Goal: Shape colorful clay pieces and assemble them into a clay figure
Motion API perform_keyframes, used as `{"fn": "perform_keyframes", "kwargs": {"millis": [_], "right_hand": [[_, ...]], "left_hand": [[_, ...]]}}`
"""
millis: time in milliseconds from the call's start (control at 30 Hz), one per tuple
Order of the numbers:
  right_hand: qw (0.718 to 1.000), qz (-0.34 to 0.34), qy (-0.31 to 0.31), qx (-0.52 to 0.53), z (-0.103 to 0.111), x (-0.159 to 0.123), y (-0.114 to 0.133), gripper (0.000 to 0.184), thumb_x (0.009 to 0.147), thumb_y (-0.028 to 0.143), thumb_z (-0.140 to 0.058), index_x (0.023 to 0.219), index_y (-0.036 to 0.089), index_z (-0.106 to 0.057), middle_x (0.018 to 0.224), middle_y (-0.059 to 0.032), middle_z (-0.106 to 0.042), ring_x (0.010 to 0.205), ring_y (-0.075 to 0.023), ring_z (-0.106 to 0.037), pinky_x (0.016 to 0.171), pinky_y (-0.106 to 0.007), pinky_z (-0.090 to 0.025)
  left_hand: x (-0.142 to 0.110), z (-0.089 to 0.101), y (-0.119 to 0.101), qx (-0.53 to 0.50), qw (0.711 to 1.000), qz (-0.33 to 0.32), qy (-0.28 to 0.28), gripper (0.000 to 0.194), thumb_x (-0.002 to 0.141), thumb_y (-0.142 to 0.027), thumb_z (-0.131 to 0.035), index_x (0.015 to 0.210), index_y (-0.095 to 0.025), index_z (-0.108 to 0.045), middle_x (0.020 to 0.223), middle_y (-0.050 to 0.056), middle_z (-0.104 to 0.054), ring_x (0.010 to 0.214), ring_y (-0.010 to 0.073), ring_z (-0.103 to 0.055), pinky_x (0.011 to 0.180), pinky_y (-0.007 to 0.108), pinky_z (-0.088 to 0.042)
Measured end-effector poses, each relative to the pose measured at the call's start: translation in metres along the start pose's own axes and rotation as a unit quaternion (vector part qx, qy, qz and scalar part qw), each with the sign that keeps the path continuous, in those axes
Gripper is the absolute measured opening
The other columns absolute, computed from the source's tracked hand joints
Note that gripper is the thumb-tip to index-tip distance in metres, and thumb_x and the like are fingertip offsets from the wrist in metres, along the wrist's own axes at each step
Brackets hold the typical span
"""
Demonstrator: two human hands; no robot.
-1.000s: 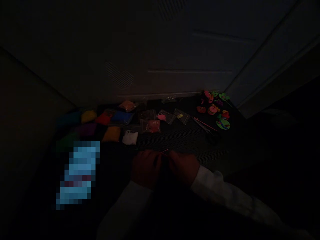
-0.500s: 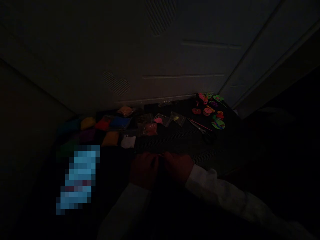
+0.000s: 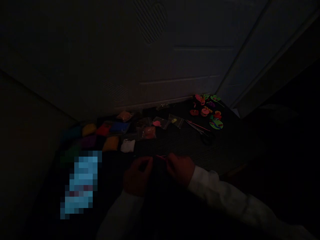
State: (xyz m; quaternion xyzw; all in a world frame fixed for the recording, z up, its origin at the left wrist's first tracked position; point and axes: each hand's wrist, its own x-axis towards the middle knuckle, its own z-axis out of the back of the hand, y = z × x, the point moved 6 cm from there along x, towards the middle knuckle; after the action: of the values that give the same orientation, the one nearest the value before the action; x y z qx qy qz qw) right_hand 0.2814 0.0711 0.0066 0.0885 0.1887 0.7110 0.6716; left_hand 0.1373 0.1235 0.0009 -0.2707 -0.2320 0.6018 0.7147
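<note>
The scene is very dark. My left hand [image 3: 136, 178] and my right hand [image 3: 180, 169] are close together low in the middle, both in white sleeves. My right hand's fingers are pinched on a thin red stick [image 3: 161, 156] that points toward my left hand. My left hand's fingers curl in beside the stick's tip; what they hold is too dark to make out. Both hands hover over a dark ribbed mat [image 3: 185, 143].
Several coloured clay packets [image 3: 111, 131] and small clear bags [image 3: 160, 123] lie beyond my hands. Scissors [image 3: 203, 131] and bright finished clay shapes [image 3: 208, 110] sit at the back right. A pale panelled door [image 3: 175, 66] stands behind. A blurred blue patch [image 3: 81, 183] is at the left.
My hands have drawn slightly apart, and my left hand has dropped lower. The view has tipped, so the packets and clay shapes sit a little further from the top edge.
</note>
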Motion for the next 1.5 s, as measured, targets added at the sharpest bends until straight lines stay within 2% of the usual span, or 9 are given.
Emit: {"fn": "perform_keyframes", "kwargs": {"millis": [100,233,367,600,700,933,1200,1333,1500], "right_hand": [[0.998,0.002,-0.014,0.055,0.002,-0.003,-0.005,0.020,0.084,0.029,-0.034,0.097,0.018,-0.046,0.082,-0.0027,-0.062,0.067,-0.0109,-0.058,0.056,-0.020,-0.037],[0.992,-0.002,-0.029,0.125,0.005,-0.005,-0.012,0.020,0.083,0.030,-0.037,0.094,0.018,-0.049,0.076,-0.0006,-0.061,0.060,-0.0087,-0.055,0.051,-0.018,-0.034],[0.981,-0.011,-0.053,0.187,0.008,-0.004,-0.020,0.019,0.082,0.028,-0.040,0.095,0.019,-0.050,0.074,0.0006,-0.060,0.060,-0.0077,-0.054,0.053,-0.018,-0.035],[0.961,-0.031,-0.086,0.259,0.015,-0.004,-0.031,0.017,0.081,0.028,-0.041,0.091,0.018,-0.052,0.074,0.0008,-0.059,0.063,-0.0079,-0.053,0.056,-0.018,-0.038],[0.956,-0.039,-0.098,0.274,0.017,-0.005,-0.037,0.018,0.081,0.029,-0.041,0.089,0.018,-0.052,0.073,0.0008,-0.059,0.062,-0.0080,-0.053,0.055,-0.018,-0.038],[0.950,-0.061,-0.126,0.279,0.024,-0.005,-0.054,0.018,0.080,0.032,-0.044,0.086,0.018,-0.053,0.068,0.0024,-0.057,0.058,-0.0075,-0.050,0.053,-0.019,-0.036],[0.948,-0.072,-0.129,0.282,0.023,-0.007,-0.061,0.024,0.081,0.037,-0.041,0.089,0.018,-0.054,0.072,0.0001,-0.059,0.061,-0.0091,-0.052,0.055,-0.021,-0.039],[0.948,-0.073,-0.127,0.283,0.021,-0.007,-0.062,0.025,0.081,0.038,-0.042,0.090,0.019,-0.054,0.069,0.0008,-0.058,0.059,-0.0093,-0.052,0.054,-0.021,-0.038],[0.946,-0.068,-0.132,0.289,0.021,-0.007,-0.060,0.023,0.081,0.037,-0.042,0.090,0.019,-0.054,0.070,0.0009,-0.058,0.060,-0.0090,-0.052,0.055,-0.021,-0.038]], "left_hand": [[0.001,0.002,0.005,-0.051,0.997,0.055,0.021,0.025,0.070,-0.042,-0.053,0.081,-0.020,-0.062,0.078,0.000,-0.066,0.072,0.0153,-0.061,0.063,0.025,-0.048],[0.004,0.003,0.006,-0.077,0.997,0.028,0.009,0.036,0.072,-0.039,-0.051,0.101,-0.020,-0.058,0.087,0.002,-0.066,0.078,0.0153,-0.061,0.071,0.026,-0.049],[0.004,0.002,0.000,-0.066,0.996,-0.057,0.003,0.029,0.076,-0.037,-0.046,0.093,-0.021,-0.062,0.097,0.004,-0.064,0.089,0.0171,-0.059,0.082,0.031,-0.046],[0.004,0.007,-0.001,-0.050,0.999,-0.018,0.011,0.023,0.075,-0.035,-0.049,0.087,-0.023,-0.065,0.094,0.001,-0.066,0.086,0.0180,-0.061,0.077,0.031,-0.049],[0.004,0.008,0.001,-0.049,0.999,0.010,0.014,0.021,0.072,-0.036,-0.053,0.083,-0.024,-0.066,0.089,0.000,-0.067,0.083,0.0185,-0.062,0.075,0.030,-0.050],[0.002,0.004,0.002,-0.075,0.997,0.019,0.023,0.021,0.070,-0.039,-0.056,0.078,-0.023,-0.065,0.085,-0.001,-0.067,0.080,0.0172,-0.062,0.077,0.029,-0.049],[0.000,-0.002,-0.002,-0.154,0.987,-0.013,0.031,0.031,0.078,-0.035,-0.047,0.104,-0.019,-0.054,0.097,0.003,-0.065,0.093,0.0164,-0.059,0.085,0.032,-0.045],[0.000,-0.003,0.000,-0.182,0.983,-0.007,0.022,0.034,0.074,-0.033,-0.053,0.106,-0.019,-0.051,0.093,0.004,-0.065,0.088,0.0161,-0.060,0.082,0.031,-0.047],[0.000,-0.003,0.001,-0.146,0.989,0.004,0.018,0.029,0.069,-0.034,-0.058,0.095,-0.020,-0.057,0.079,0.000,-0.065,0.074,0.0141,-0.061,0.071,0.028,-0.050]]}}
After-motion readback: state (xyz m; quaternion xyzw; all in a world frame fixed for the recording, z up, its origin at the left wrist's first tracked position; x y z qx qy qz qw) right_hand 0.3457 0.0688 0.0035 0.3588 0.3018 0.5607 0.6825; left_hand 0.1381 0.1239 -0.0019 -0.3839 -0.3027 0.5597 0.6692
